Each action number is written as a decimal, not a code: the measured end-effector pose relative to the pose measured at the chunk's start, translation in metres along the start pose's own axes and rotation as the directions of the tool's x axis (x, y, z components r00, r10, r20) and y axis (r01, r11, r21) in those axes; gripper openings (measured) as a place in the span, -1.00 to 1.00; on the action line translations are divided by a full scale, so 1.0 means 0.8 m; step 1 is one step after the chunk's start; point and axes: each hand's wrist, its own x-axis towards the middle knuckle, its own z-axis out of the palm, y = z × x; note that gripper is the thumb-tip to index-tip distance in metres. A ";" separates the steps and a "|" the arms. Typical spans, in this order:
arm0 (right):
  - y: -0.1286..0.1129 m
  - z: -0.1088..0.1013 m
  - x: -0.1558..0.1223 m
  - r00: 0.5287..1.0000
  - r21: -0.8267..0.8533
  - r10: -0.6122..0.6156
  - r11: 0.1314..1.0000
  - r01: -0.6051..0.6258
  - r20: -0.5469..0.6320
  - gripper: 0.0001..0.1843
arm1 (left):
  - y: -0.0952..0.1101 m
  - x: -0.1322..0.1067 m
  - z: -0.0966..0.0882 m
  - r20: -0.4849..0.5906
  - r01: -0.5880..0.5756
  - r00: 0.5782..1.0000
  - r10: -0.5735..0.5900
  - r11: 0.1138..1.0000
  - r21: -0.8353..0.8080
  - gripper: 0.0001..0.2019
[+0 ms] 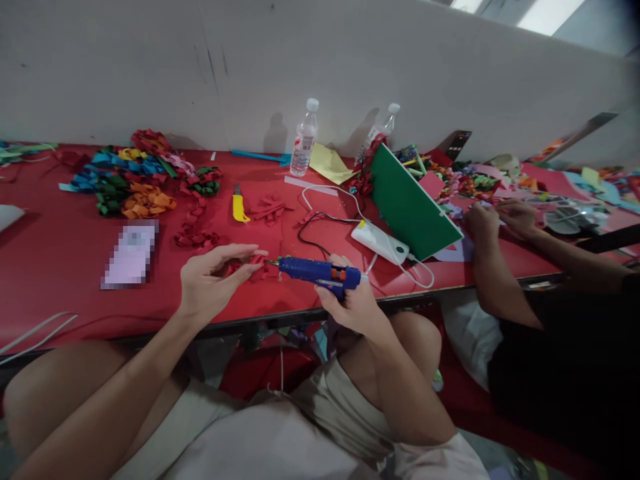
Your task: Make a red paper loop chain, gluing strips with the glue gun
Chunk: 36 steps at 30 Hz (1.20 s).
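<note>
My right hand [353, 300] is wrapped round the handle of a blue glue gun [313, 270], whose nozzle points left. Pinched in my left hand [213, 270] is a folded red paper strip [257, 260], and the nozzle tip meets or nearly meets it. My left fingers hide part of the paper. Beyond the hands lie a yellow utility knife [239, 205] and a loose pile of red paper strips [271, 209]. A red folded paper chain [195, 237] rests just past my left hand.
Colourful paper chains [145, 180] are heaped at the back left, near a phone [131, 255]. Water bottles [305, 140] stand by the wall. A green board [413, 203] leans beside a white power strip [380, 241] with cables. At right, a co-worker's hands [483, 223] handle paper.
</note>
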 end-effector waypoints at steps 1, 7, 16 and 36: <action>0.000 0.000 0.000 1.000 -0.006 -0.006 1.000 0.006 -0.005 -0.87 | 0.000 0.000 0.000 0.001 -0.002 1.000 0.002 1.000 0.000 -0.73; 0.001 0.001 -0.002 1.000 -0.021 0.003 1.000 -0.004 -0.011 -0.87 | 0.000 0.000 -0.002 0.000 0.005 1.000 -0.005 0.999 0.049 -0.74; 0.006 0.004 -0.008 1.000 -0.060 0.013 0.998 -0.014 -0.008 -0.87 | 0.001 0.000 -0.001 -0.011 -0.013 1.000 0.014 0.998 0.061 -0.75; -0.001 -0.001 -0.002 0.998 -0.024 0.060 0.998 -0.060 0.033 -0.84 | 0.000 -0.002 -0.001 0.006 0.025 1.000 -0.026 0.995 0.099 -0.76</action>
